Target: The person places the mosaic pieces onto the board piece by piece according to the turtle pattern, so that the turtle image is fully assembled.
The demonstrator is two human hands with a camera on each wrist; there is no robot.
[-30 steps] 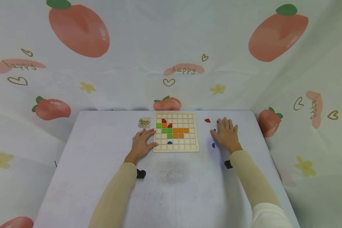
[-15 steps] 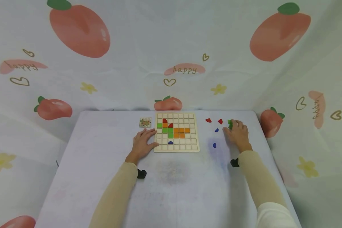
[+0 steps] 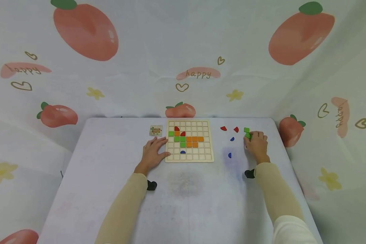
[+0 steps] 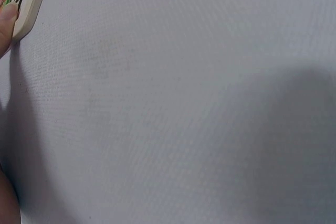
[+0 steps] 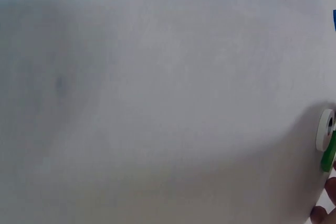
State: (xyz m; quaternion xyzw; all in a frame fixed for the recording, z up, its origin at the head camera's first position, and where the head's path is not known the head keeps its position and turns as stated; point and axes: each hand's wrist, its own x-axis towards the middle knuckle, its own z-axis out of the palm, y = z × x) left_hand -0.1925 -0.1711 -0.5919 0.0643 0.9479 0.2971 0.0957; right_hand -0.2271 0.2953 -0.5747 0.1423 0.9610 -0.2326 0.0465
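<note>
A square wooden grid board lies at the table's far middle, with green, orange, red and blue tiles in some of its cells. My left hand rests spread at its left edge. In the left wrist view, the left thumb touches the corner of the board. At the far right, my right hand pinches a green tile, its thumb on the near left side. Another green tile lies just beyond. The right wrist view shows green by the fingertips, beside a whitish rounded piece.
Left of the board lies a small picture card. Between board and right hand lie two red pieces and two blue half-round pieces. A printed cloth hangs behind and beside the white table.
My right hand moved right off the red and blue pieces, then drew slightly back, its fingers closing on a green tile and uncovering the other. My left hand stayed at the board's edge.
</note>
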